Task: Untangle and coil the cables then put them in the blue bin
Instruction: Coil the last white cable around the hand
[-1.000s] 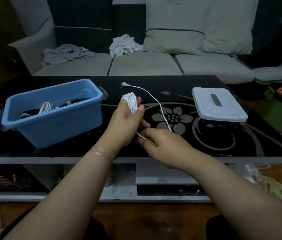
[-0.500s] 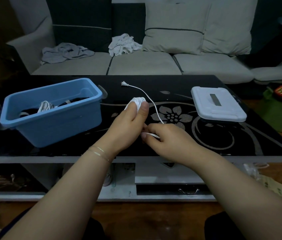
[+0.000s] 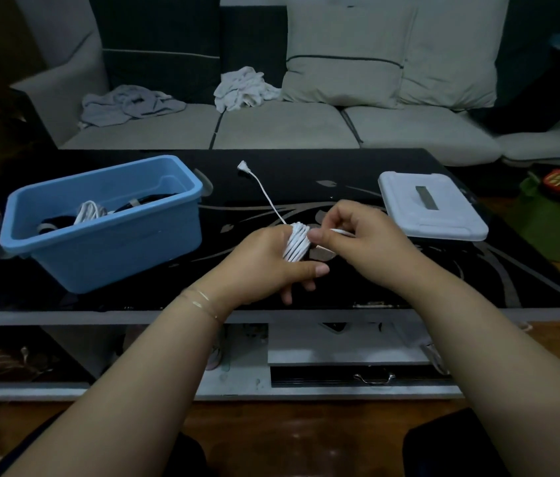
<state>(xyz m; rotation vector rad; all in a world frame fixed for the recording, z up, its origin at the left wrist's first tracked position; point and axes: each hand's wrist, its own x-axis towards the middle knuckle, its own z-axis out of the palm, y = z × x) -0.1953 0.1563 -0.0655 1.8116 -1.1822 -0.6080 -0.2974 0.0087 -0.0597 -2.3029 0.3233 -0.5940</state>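
At the back, a big light-grey sofa (image 3: 282, 129) runs the whole width, with two pale cushions (image 3: 344, 60) leaning on the backrest and a couple of crumpled cloths, one grey (image 3: 130, 105) and one white (image 3: 242, 87), dumped on the seat. In front of it sits a black glass coffee table (image 3: 478, 270) with a silvery flower pattern, and there's a drawer with a metal handle (image 3: 373, 377) in the shelf part underneath. On the left half of the table is the blue bin (image 3: 106, 249), open on top, already holding a white coiled cable (image 3: 89, 211) and some dark cables next to it. Over on the right side of the table lies a white lid (image 3: 433, 208), flat, well apart from the bin. Between those two, the left hand (image 3: 265, 263) has its fingers wrapped in loops of the white cable (image 3: 296, 244), so the coil sits around the fingers with the thumb sticking out below it. The right hand (image 3: 357, 235) is just beside it, thumb and fingertips pinching the strand right at the coil. The loose tail of the cable runs away across the glass toward the sofa and ends in a small white plug (image 3: 242, 165) lying on the table near the bin's far corner.
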